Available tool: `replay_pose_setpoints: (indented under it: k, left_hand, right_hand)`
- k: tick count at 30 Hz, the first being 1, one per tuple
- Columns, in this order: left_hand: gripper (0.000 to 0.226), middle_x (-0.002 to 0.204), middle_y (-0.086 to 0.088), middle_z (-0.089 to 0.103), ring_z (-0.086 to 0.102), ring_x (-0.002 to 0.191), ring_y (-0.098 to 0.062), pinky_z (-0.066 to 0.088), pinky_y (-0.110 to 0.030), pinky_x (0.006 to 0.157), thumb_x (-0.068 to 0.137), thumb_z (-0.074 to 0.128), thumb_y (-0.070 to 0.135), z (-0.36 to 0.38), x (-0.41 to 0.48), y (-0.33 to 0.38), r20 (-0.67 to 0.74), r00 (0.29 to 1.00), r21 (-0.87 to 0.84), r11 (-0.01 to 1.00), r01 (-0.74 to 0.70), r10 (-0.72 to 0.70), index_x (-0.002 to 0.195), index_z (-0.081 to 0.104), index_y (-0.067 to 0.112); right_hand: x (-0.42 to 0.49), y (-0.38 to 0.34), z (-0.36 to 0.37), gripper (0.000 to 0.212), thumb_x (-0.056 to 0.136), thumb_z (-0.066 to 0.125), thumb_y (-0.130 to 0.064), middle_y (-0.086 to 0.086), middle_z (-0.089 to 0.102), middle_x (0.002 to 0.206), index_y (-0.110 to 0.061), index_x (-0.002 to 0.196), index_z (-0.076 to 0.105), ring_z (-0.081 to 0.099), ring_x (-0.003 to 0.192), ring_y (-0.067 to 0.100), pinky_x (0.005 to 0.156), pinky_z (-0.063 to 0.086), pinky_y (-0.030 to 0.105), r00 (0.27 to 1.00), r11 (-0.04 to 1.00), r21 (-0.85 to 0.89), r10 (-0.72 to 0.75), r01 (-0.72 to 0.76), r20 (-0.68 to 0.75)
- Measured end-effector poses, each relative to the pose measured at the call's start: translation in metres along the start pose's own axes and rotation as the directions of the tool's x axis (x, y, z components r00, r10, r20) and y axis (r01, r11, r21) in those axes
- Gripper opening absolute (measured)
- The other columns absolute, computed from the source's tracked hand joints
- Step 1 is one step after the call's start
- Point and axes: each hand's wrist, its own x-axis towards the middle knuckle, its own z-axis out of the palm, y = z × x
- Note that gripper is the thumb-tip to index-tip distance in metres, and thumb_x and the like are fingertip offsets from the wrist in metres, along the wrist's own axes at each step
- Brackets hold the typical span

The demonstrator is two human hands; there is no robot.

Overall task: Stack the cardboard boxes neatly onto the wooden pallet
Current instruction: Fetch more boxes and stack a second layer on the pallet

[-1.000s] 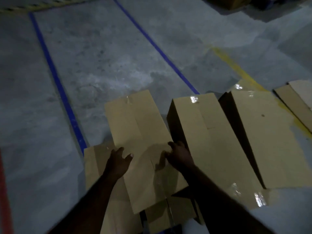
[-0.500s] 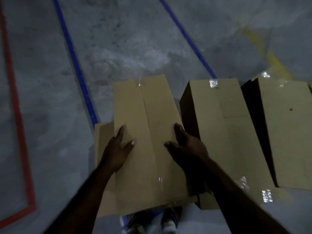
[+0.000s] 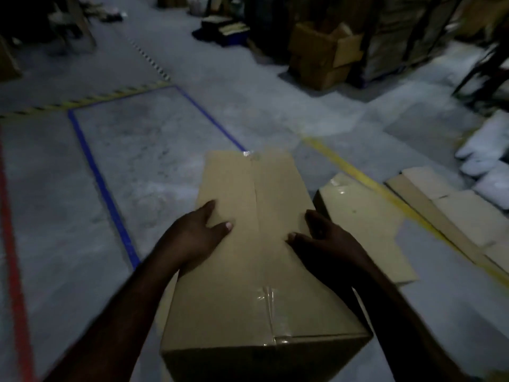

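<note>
A long taped cardboard box [image 3: 256, 266] is lifted in front of me, its top seam running away from me. My left hand [image 3: 195, 235] grips its left side with the thumb on top. My right hand [image 3: 325, 238] clasps its right side the same way. Another taped box [image 3: 360, 216] lies on the floor just to the right. No wooden pallet is in view.
Flattened cardboard [image 3: 451, 205] lies at the right across a yellow floor line [image 3: 358, 172]. Blue tape [image 3: 104, 188] outlines a floor bay at the left, with a red line [image 3: 11, 244] beyond. An open box pile [image 3: 322, 53] and dark racks stand at the back. White sacks [image 3: 490, 158] are far right.
The box has risen off the floor in both hands. My view has tilted up from the floor boxes to the warehouse aisle ahead.
</note>
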Motion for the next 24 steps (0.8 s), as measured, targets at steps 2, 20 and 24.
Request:
replay_pose_setpoints:
  k: [2,20,24]
  left_hand:
    - [0.08,0.155,0.001,0.037,0.041,0.138,-0.019,0.035,-0.032,0.112,0.089,0.055,0.062,0.01,0.0,0.029,0.064,0.993,0.003,0.995,-0.097,0.096,0.155,0.025,0.03]
    - [0.072,0.157,-0.003,0.034,0.036,0.141,-0.015,0.028,-0.017,0.101,0.096,0.051,0.052,0.282,-0.033,0.266,0.686,0.602,0.046,0.801,-0.597,0.409,0.153,0.029,0.015]
    - [0.072,0.157,0.0,0.033,0.035,0.142,-0.014,0.028,-0.018,0.102,0.097,0.049,0.053,0.35,-0.055,0.342,0.717,0.526,0.013,0.746,-0.666,0.458,0.155,0.026,0.017]
  right_hand:
    - [-0.027,0.015,-0.019,0.087,0.077,0.07,-0.063,-0.012,0.038,0.156,-0.027,0.15,0.038,0.047,0.135,0.017,0.11,0.04,0.035,0.993,0.997,0.057,0.05,-0.044,-0.107]
    - [-0.217,0.268,-0.096,0.086,0.09,0.056,-0.062,0.0,0.022,0.163,-0.026,0.158,0.019,0.029,0.146,0.021,0.115,0.03,0.03,0.698,0.758,0.416,0.64,-0.503,-0.321]
    - [-0.252,0.329,-0.145,0.085,0.089,0.054,-0.066,-0.002,0.031,0.16,-0.029,0.158,0.019,0.038,0.142,0.021,0.111,0.035,0.029,0.604,0.689,0.439,0.722,-0.577,-0.339]
